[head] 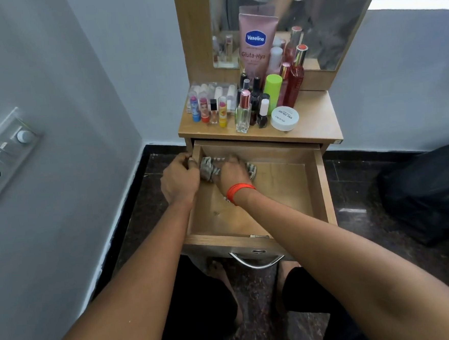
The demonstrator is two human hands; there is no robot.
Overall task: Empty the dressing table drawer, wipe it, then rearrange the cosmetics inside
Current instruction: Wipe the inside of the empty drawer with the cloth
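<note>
Our right hand (231, 173) hid most of the cloth (208, 168) it clutched in the drawer (323, 189). Our left hand (180, 179) gripped the drawer's left wall.

- The drawer (322, 184) stood pulled out, holding only a striped cloth (210, 168).
- The right hand (233, 173) pressed the cloth into the back left corner.
- The left hand (179, 179) gripped the drawer's left wall.
- Cosmetics crowded the surface (315, 123) above: a Vaseline tube (255, 43), a white jar (284, 118), a clear perfume bottle (243, 112).
</note>
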